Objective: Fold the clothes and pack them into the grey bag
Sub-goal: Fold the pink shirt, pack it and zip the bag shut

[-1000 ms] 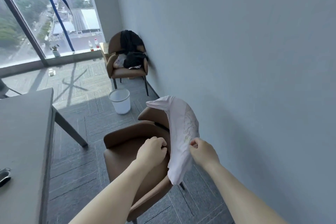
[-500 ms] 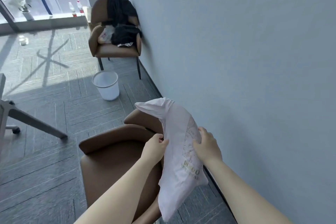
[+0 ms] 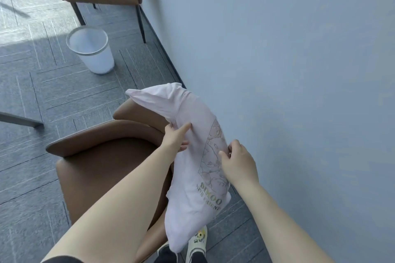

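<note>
Brown chair [image 3: 102, 156] below me, beside the wall [image 3: 299, 70]. Pale pink shirt [image 3: 192, 177] hangs over its right side, held up in the air. My left hand [image 3: 175, 139] pinches its left edge; right hand [image 3: 237, 160] fingers grasp the printed front.

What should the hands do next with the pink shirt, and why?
Probably lift the pink shirt off the brown chair and shake it flat. It hangs bunched over the chair back, held by the left hand and right hand, and it looks too crumpled to fold yet.
</note>
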Tool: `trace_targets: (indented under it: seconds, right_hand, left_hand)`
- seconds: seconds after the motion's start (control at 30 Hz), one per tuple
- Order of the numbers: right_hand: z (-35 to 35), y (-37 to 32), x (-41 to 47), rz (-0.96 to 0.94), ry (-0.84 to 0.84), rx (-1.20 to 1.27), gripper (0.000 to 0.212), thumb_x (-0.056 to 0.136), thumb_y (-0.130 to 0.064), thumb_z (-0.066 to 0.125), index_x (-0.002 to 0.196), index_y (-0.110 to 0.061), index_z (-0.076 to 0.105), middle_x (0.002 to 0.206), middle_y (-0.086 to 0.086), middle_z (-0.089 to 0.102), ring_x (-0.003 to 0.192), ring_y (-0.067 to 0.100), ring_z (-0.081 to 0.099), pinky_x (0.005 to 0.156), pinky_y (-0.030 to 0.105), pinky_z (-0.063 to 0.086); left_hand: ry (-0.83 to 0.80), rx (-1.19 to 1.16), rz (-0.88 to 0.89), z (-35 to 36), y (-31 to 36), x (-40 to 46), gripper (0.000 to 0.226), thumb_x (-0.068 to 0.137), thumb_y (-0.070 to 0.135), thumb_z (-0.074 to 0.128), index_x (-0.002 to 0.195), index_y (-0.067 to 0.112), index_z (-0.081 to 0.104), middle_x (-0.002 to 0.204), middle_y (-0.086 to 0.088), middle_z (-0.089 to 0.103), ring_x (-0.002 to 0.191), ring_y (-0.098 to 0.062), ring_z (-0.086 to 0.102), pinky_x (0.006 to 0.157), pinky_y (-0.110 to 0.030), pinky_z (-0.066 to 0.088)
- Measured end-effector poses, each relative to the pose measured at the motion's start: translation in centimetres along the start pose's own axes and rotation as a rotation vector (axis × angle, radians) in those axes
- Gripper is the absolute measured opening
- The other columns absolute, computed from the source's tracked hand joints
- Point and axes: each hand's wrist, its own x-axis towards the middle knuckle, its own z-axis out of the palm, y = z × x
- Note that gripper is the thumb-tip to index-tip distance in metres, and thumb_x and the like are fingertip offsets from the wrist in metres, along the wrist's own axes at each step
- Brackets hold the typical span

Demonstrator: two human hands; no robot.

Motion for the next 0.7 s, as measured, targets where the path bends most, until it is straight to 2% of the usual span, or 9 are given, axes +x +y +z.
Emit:
trace_targets:
  seconds: [0.03,0.13,0.27,0.37,0.47,0.53,0.57,0.63,0.7]
  right_hand:
    - [-0.1,0.1,-0.1,-0.019,-0.003,0.006,0.019,0.097,-0.032,0.050,0.091,-0.017,0.040,0.092,0.000,0.051,0.077,0.021,0.047,0.063,0.032,0.035]
    - [-0.2,0.3,-0.5,-0.089,0.030,-0.024,0.024,0.100,-0.031,0.046,0.084,-0.017,0.035,0.080,-0.004,0.044,0.068,0.019,0.042,0.051,0.028,0.026]
    - [-0.4,-0.1,-0.9,-0.134,0.082,-0.117,0.023,0.102,-0.027,0.039,0.081,-0.019,0.036,0.074,-0.008,0.042,0.064,0.018,0.043,0.047,0.027,0.022]
    - [-1.0,-0.4,-1.6,-0.129,0.083,-0.094,0.023,0.101,-0.026,0.039,0.078,-0.019,0.036,0.072,-0.008,0.041,0.064,0.017,0.044,0.048,0.029,0.026]
    - [-2.0,-1.1,-2.5,-0.211,0.087,0.056,0.010,0.094,-0.034,0.050,0.097,-0.024,0.048,0.095,-0.013,0.050,0.090,0.014,0.050,0.062,0.031,0.043]
    - [-2.8,-2.2,-3.2,-0.269,-0.018,0.137,0.044,0.086,-0.051,0.057,0.125,-0.035,0.044,0.114,-0.019,0.043,0.107,0.008,0.041,0.082,0.035,0.046]
    - [-3.2,-2.6,-3.5,-0.276,-0.071,0.153,0.052,0.082,-0.058,0.057,0.128,-0.039,0.041,0.116,-0.020,0.043,0.109,0.009,0.040,0.088,0.037,0.045]
    - [-3.8,-3.2,-4.0,-0.323,-0.114,0.166,0.044,0.080,-0.057,0.054,0.119,-0.039,0.049,0.116,-0.017,0.051,0.109,0.013,0.045,0.090,0.039,0.045]
    - [-4.3,-3.4,-4.8,-0.413,-0.064,0.140,0.011,0.086,-0.035,0.052,0.095,-0.030,0.054,0.101,-0.010,0.055,0.099,0.021,0.050,0.080,0.037,0.045]
  left_hand:
    - [0.020,0.026,-0.010,0.3,0.0,0.0,0.065,0.086,0.048,0.065,0.135,0.017,0.036,0.116,-0.005,0.054,0.069,-0.017,0.061,0.060,-0.028,0.051]
    - [0.065,0.091,0.051,0.9,-0.1,-0.3,0.036,0.091,0.043,0.060,0.094,0.010,0.048,0.076,-0.005,0.051,0.061,-0.017,0.049,0.058,-0.030,0.045]
    - [0.117,0.170,0.231,1.1,0.8,-2.1,0.031,0.092,0.025,0.055,0.068,0.012,0.042,0.064,0.000,0.045,0.062,-0.013,0.045,0.057,-0.026,0.037]
    - [0.133,0.154,0.356,0.7,1.6,-4.4,0.036,0.091,0.018,0.050,0.065,0.018,0.027,0.060,0.004,0.030,0.055,-0.010,0.029,0.051,-0.024,0.026]
    - [0.072,0.149,0.450,1.0,2.5,-7.9,0.035,0.093,0.016,0.048,0.066,0.020,0.026,0.057,0.004,0.028,0.050,-0.007,0.026,0.045,-0.019,0.023]
    - [0.054,0.165,0.545,1.4,3.4,-10.9,0.039,0.094,0.012,0.048,0.064,0.021,0.025,0.054,0.007,0.028,0.045,-0.003,0.025,0.043,-0.016,0.023]
    - [0.067,0.171,0.598,1.6,3.9,-12.4,0.040,0.095,0.010,0.047,0.063,0.020,0.025,0.055,0.009,0.028,0.045,-0.002,0.027,0.044,-0.014,0.025]
    - [0.106,0.160,0.696,1.5,5.0,-15.1,0.040,0.095,0.007,0.046,0.062,0.019,0.025,0.061,0.009,0.031,0.051,-0.002,0.030,0.052,-0.015,0.030]
    - [0.136,0.124,0.761,0.8,5.7,-17.6,0.038,0.094,0.008,0.046,0.064,0.018,0.025,0.065,0.008,0.030,0.059,-0.006,0.029,0.058,-0.020,0.030]
